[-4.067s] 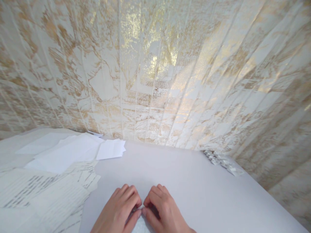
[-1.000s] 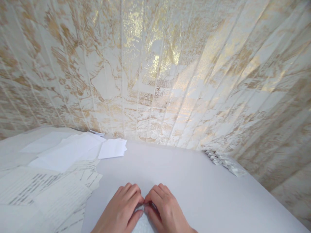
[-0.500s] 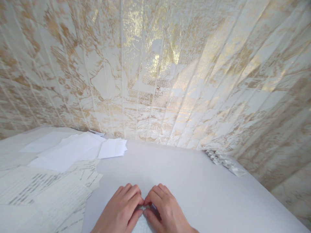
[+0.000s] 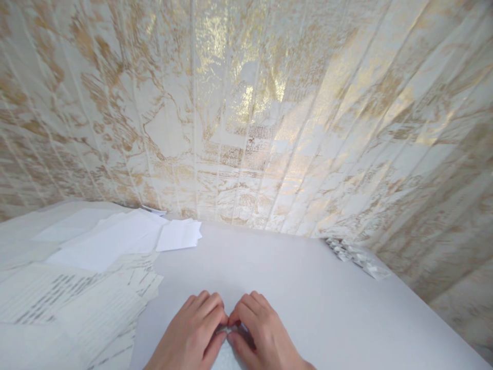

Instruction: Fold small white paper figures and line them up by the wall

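At the bottom centre, my left hand and my right hand meet with thumbs and index fingers nearly touching. Both are closed in a pinch on the top end of a pale sheet of paper. Only a narrow part of it shows between the thumbs; the hands and the lower picture edge hide the rest. The paper lies just above the white table; whether it touches the surface I cannot tell.
White blank slips and a small stack of white paper lie at the back left. Printed sheets cover the left side. Small folded pieces stand in rows at the back right. A gold-patterned curtain hangs behind the table.
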Demonstrator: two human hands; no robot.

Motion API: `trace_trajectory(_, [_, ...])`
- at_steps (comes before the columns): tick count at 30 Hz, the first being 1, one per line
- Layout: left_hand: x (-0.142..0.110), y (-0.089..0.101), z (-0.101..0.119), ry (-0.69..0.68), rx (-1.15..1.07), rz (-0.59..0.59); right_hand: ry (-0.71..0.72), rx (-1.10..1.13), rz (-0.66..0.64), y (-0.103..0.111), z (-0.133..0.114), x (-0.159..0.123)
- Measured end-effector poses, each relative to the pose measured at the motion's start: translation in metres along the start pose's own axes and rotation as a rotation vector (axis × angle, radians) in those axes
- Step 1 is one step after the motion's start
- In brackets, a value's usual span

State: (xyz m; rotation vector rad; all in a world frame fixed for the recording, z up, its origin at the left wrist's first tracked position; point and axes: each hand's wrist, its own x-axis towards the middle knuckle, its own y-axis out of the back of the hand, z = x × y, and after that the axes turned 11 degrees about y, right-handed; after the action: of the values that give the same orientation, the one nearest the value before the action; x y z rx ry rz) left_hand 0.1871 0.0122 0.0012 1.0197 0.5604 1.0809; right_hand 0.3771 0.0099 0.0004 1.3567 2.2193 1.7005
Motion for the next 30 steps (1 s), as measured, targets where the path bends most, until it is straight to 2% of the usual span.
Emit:
trace_trajectory(19, [0.0014, 0.0029, 0.0003, -0.054, -0.016, 0.032, -0.024, -0.004, -0.018, 0.0023, -0.0042, 0.0008])
trace_trajectory(24, [0.0017, -0.0007, 0.0002, 0.017, -0.031, 0.041, 0.050, -0.103, -0.031, 0.0001, -0.0019, 0.0003])
trace_trajectory(28, [0.0010, -0.0014, 0.0004, 0.023, 0.001, 0.045, 0.135, -0.233, -0.036, -0.0023, 0.0010, -0.0007])
trace_trajectory(30, [0.0015, -0.0002, 0.0017, 0.018, 0.028, 0.035, 0.146, -0.223, -0.033, -0.0017, 0.0013, -0.0003])
